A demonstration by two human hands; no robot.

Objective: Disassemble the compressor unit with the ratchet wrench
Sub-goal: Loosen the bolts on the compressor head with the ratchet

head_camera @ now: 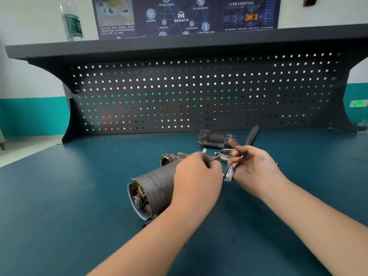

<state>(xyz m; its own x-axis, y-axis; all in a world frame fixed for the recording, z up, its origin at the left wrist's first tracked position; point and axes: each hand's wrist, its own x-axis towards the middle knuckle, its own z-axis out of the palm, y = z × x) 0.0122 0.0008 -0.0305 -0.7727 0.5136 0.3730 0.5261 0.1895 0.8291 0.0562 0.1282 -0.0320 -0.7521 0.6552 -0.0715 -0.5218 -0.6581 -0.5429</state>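
Observation:
The compressor unit (153, 188) lies on its side on the teal bench, its open round end with the motor parts facing the lower left. My left hand (197, 174) curls over the unit's far end and hides what its fingers hold there; a small bolt end (204, 150) sticks up just behind it. My right hand (253, 166) grips the ratchet wrench (231, 172). The wrench's chrome head points down toward me and its black handle (252, 135) sticks up behind the fingers.
A removed dark compressor part (215, 139) lies near the pegboard (199, 92). A metal ring (226, 153) sits beside my right hand. A water bottle (72, 20) stands on the upper shelf. The bench top (69, 196) spreads out to the left.

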